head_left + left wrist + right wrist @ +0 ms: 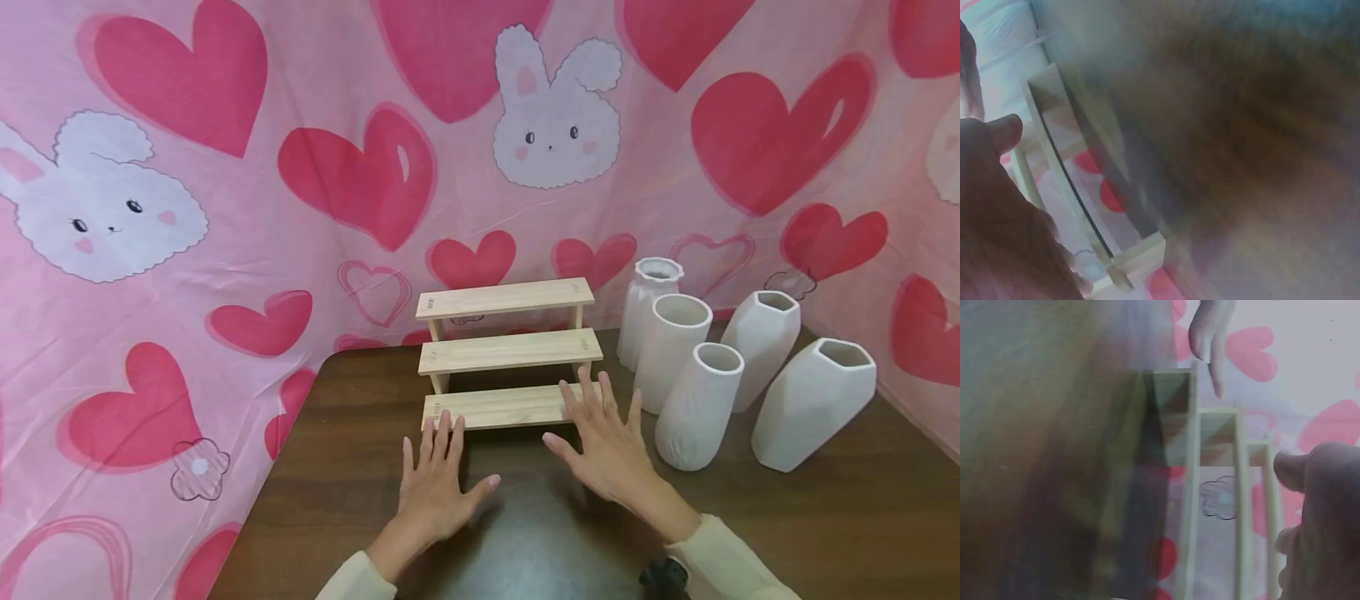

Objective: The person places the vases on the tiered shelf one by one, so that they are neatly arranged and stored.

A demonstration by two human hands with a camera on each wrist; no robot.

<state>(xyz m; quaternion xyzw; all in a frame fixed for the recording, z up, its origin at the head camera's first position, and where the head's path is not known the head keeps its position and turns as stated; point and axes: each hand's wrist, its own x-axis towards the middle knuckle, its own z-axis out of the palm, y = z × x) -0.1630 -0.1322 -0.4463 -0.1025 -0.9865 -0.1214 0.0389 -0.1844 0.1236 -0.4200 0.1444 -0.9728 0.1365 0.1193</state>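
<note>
while left hand (435, 500) and right hand (606, 450) spread their fingers, gripping nothing, the wooden rack (510, 352) stands mid-frame; probably light, stiff; best held at both ends.

Upright three-tier rack (510, 352) of pale wood

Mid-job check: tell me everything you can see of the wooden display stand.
The wooden display stand has three pale, grained boards stepping up toward the heart-print cloth, with supports near their ends. Small dark marks show near some board ends. It stands upright on the dark brown table, left of the white vases in the head view. There, the left hand overlaps the lowest board's left end, the right hand its right end; whether either touches it is unclear.
</note>
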